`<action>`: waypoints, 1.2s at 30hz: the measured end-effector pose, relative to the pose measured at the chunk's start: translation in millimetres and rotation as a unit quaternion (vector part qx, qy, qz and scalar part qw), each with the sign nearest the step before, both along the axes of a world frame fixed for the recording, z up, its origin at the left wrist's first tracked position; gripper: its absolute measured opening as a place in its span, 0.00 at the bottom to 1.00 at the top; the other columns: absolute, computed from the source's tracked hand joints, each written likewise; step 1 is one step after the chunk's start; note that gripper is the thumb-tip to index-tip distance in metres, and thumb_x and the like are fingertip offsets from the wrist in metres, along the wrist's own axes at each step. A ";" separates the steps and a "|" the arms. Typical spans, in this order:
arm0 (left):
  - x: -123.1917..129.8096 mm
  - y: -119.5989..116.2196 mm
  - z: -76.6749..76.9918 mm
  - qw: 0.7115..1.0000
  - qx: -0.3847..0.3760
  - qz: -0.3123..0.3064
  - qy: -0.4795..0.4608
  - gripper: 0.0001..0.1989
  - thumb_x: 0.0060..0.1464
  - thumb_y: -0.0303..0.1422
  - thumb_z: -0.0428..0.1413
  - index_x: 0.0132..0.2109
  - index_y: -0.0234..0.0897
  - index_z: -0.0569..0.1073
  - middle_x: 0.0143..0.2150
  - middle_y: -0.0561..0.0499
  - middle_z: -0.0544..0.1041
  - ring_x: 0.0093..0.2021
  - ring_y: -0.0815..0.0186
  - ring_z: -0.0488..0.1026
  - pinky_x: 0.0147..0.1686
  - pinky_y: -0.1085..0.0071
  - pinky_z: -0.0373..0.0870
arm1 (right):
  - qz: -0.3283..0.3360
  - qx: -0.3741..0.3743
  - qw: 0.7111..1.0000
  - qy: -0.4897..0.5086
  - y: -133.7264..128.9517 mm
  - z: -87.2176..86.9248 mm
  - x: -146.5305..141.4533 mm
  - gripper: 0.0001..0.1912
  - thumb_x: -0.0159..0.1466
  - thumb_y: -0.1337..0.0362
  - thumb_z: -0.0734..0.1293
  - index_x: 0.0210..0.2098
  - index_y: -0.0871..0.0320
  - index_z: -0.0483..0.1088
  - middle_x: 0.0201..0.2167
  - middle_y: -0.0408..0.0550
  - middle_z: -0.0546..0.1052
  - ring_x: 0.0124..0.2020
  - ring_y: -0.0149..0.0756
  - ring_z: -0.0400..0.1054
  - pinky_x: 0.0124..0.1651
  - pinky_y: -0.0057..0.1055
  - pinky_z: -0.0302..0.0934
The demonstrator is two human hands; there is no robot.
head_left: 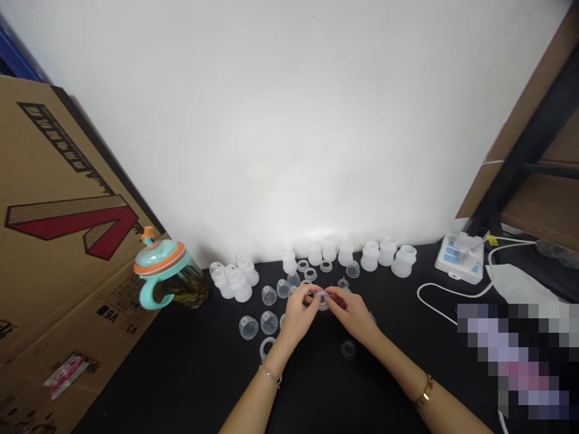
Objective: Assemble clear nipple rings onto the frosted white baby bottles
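Pinching a small clear round piece (322,299) from opposite sides, the left hand (298,314) and right hand (357,314) seem to steady it above the black table (312,392); white bottles (404,261) line the wall (289,120), probably leaving working room, while clear cups (248,327) crowd the left.

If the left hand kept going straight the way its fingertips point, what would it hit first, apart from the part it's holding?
Probably the right hand: its fingertips face the left hand's across the clear part, though exact depth is unclear.
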State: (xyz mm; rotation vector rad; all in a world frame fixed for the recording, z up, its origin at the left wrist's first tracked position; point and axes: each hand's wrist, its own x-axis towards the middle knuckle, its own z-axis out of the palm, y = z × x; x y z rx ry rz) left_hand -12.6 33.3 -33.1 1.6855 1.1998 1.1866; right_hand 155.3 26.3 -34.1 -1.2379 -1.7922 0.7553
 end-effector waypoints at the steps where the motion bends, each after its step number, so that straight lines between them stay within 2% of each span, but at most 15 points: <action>1: 0.0 -0.2 0.1 1.000 0.001 -0.001 0.000 0.10 0.56 0.34 0.55 0.42 0.37 0.78 0.40 0.48 0.76 0.31 0.66 0.73 0.25 0.75 0.70 | 0.000 0.002 1.000 -0.001 -0.2 -0.2 0.0 0.12 0.66 0.59 0.62 0.43 0.55 0.75 0.32 0.46 0.81 0.32 0.38 0.74 0.33 0.28 0.64; 11: -0.2 0.4 0.3 1.000 -0.004 -0.003 -0.015 0.09 0.55 0.35 0.55 0.40 0.37 0.78 0.40 0.48 0.76 0.29 0.68 0.72 0.25 0.76 0.70 | 0.008 0.003 1.000 -0.002 -2.6 2.4 -1.5 0.13 0.66 0.57 0.62 0.44 0.55 0.75 0.33 0.47 0.81 0.33 0.40 0.75 0.33 0.30 0.64; 16: 0.5 0.3 1.7 0.999 -0.030 -0.010 -0.040 0.10 0.54 0.35 0.55 0.40 0.36 0.78 0.39 0.48 0.76 0.29 0.68 0.72 0.22 0.76 0.70 | 0.015 0.007 1.000 0.003 -3.9 3.6 -1.6 0.13 0.67 0.57 0.62 0.44 0.55 0.75 0.33 0.46 0.81 0.32 0.38 0.74 0.32 0.29 0.63; 21: 1.6 1.8 -0.7 0.995 -0.058 -0.020 -0.081 0.11 0.54 0.37 0.57 0.40 0.35 0.77 0.38 0.48 0.76 0.28 0.69 0.72 0.22 0.76 0.72 | 0.010 0.012 1.000 0.001 -3.8 2.6 -0.7 0.14 0.67 0.58 0.62 0.46 0.55 0.74 0.34 0.47 0.80 0.33 0.38 0.74 0.33 0.29 0.64; 27: 3.0 0.8 3.9 0.981 -0.101 -0.016 -0.167 0.16 0.51 0.42 0.61 0.40 0.33 0.75 0.38 0.46 0.75 0.33 0.65 0.75 0.24 0.73 0.76 | -0.002 -0.014 0.999 0.041 -3.4 4.0 -2.4 0.20 0.65 0.56 0.63 0.54 0.55 0.68 0.36 0.47 0.80 0.32 0.37 0.73 0.31 0.30 0.65; 31: 4.2 -1.3 6.0 0.975 -0.119 -0.032 -0.184 0.16 0.49 0.42 0.62 0.39 0.35 0.72 0.41 0.46 0.74 0.35 0.64 0.75 0.25 0.72 0.78 | -0.004 -0.042 0.996 0.072 -2.6 4.5 -2.2 0.18 0.65 0.53 0.63 0.50 0.55 0.69 0.35 0.47 0.80 0.32 0.37 0.74 0.31 0.30 0.65; 36: 6.8 -0.3 -2.3 0.979 -0.113 -0.044 -0.166 0.16 0.48 0.39 0.63 0.40 0.37 0.69 0.43 0.48 0.76 0.33 0.67 0.77 0.27 0.75 0.77 | -0.020 -0.036 0.995 0.086 -2.2 4.4 -0.3 0.15 0.65 0.52 0.63 0.44 0.54 0.69 0.35 0.47 0.80 0.32 0.37 0.74 0.32 0.30 0.65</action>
